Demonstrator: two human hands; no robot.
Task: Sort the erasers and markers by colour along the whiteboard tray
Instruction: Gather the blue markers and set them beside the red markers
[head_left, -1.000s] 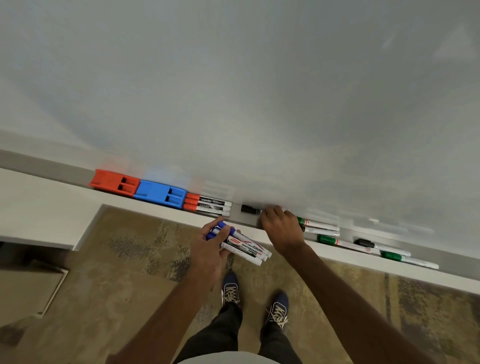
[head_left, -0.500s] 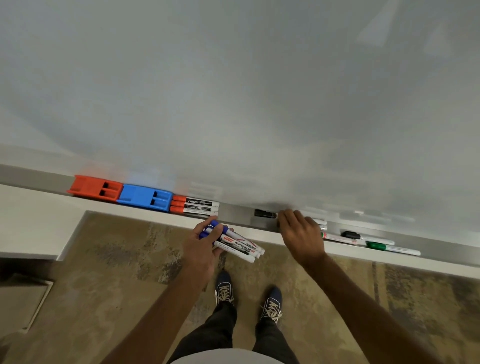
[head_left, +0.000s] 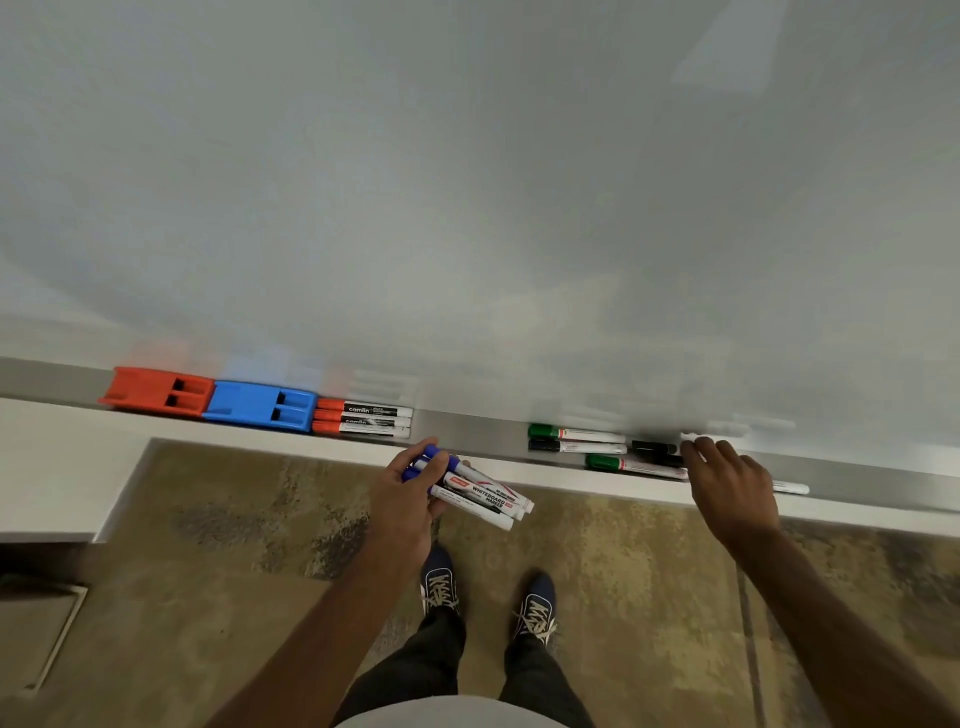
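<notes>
On the grey whiteboard tray (head_left: 467, 428), a red eraser (head_left: 156, 392), a blue eraser (head_left: 260, 406) and three red markers (head_left: 363, 419) lie side by side at the left. My left hand (head_left: 408, 493) hovers just in front of the tray, holding a bundle of blue markers (head_left: 480, 496). Further right lie a green marker (head_left: 571, 433), a black-capped marker (head_left: 574, 446) and another green marker (head_left: 631, 463). My right hand (head_left: 730, 486) rests on the tray, fingertips pinching the white body of a black marker (head_left: 653, 447).
The whiteboard fills the upper view. A white ledge (head_left: 72, 467) runs below the tray and widens at the left. One more marker's white end (head_left: 789, 487) pokes out right of my right hand. My shoes (head_left: 439, 584) stand on the mottled floor.
My right hand has slid to the right along the tray with the black marker, uncovering the green and black-capped markers. My left hand still holds the blue markers.
</notes>
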